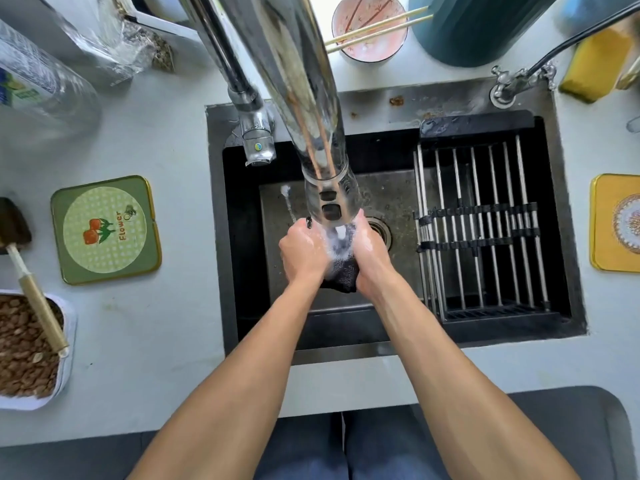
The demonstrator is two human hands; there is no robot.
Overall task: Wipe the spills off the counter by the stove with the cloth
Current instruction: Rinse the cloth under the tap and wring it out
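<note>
A tub of brown nuts (pixel 24 344) sat at the far left of the counter (pixel 145 327), with a brush (pixel 31 271) lying across it; next to it lay a green mat (pixel 105 230) with the word "Flower"; then came the dark sink (pixel 242 306); over it the left hand (pixel 303 252) gripped one side of the dark cloth (pixel 341 271) and the right hand (pixel 370 254) gripped the other side, both with fingers curled tight; water ran from the big tap (pixel 311 98) onto the cloth between them; a metal rack (pixel 485 230) sat in the right part of the sink; a yellow mat (pixel 616 223) lay at the far right; a pink bowl (pixel 369 27) with chopsticks (pixel 379 27) stood behind.
</note>
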